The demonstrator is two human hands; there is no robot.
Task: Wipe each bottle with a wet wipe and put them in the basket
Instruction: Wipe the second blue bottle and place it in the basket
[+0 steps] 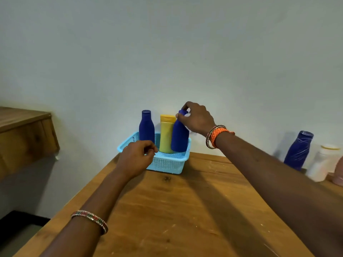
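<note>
Two blurred bottles [298, 150] at right edge

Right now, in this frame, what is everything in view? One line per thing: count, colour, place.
basket: 1, light blue, far end of table.
blue bottles in basket: 2, dark blue, upright, left and right inside.
yellow bottle: 1, yellow, upright between them.
table: 1, brown wood, foreground.
blue bottle outside: 1, dark blue, far right by wall.
white bottle: 1, white, right of it.
pink item: 1, right edge, cut off.
wooden shelf: 1, brown, left.
left hand: at basket's front rim, fingers curled.
right hand: gripping right basket bottle's top; something white underneath, likely the wipe.
</note>
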